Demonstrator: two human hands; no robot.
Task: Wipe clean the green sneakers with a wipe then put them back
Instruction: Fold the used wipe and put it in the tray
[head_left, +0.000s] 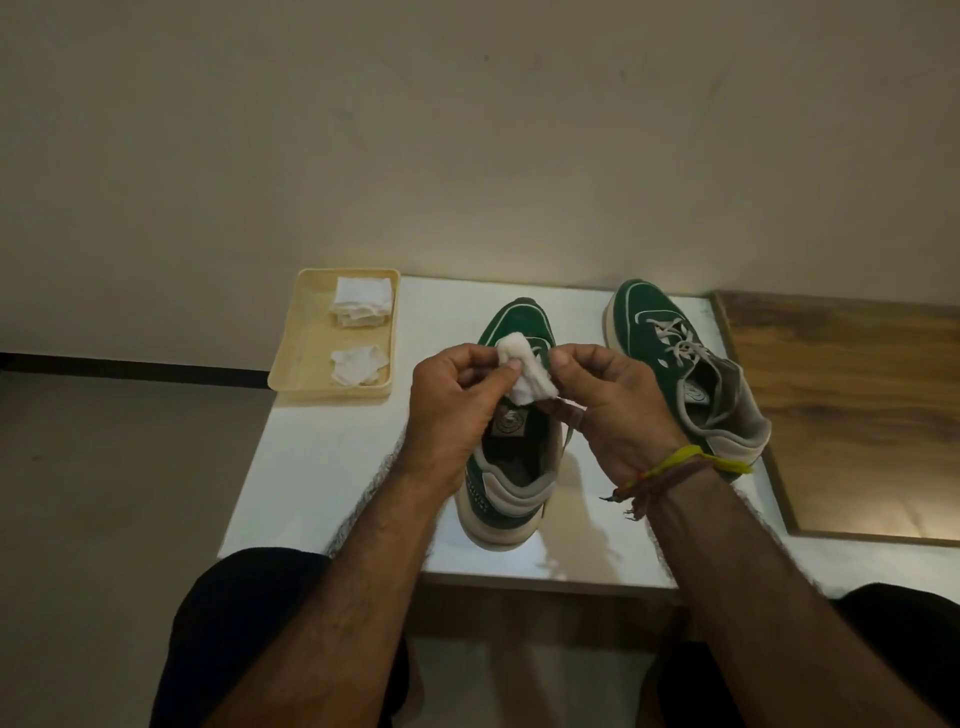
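Two green sneakers with white soles stand on the white table (322, 467), toes pointing away from me. The left sneaker (511, 467) sits in the middle, partly hidden behind my hands. The right sneaker (691, 374) stands further right, laces loose. A crumpled white wipe (524, 371) is held above the left sneaker's tongue. My left hand (457, 410) pinches its left side with thumb and fingers. My right hand (608, 410) pinches its right side.
A cream tray (306, 364) at the table's far left corner holds two piles of white wipes (362, 301). A wooden surface (852, 415) adjoins the table on the right. The wall rises right behind. My knees sit below the table's near edge.
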